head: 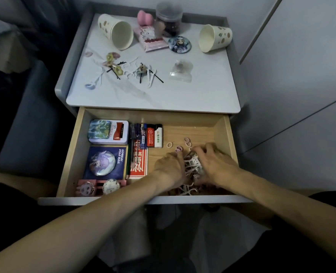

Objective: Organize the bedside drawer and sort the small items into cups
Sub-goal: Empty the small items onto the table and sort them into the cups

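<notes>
The wooden drawer [200, 131] stands pulled open below the nightstand top. In its right half lies a heap of white floss picks and small hair ties [192, 168]. My left hand [170, 167] and my right hand [212, 160] press in on that heap from either side, fingers curled around it. A few pink hair ties [187, 141] lie loose just behind the hands. Two paper cups lie on their sides on the nightstand top, one at the back left [117, 31], one at the back right [214, 38].
The drawer's left half holds a tin [108, 133], a badge card [105, 162], erasers [154, 135] and a red packet [138, 164]. On the nightstand top [202, 91] lie hairpins and clips [123, 69], a round badge [179, 44], a jar [169, 18] and a clear bag [182, 70].
</notes>
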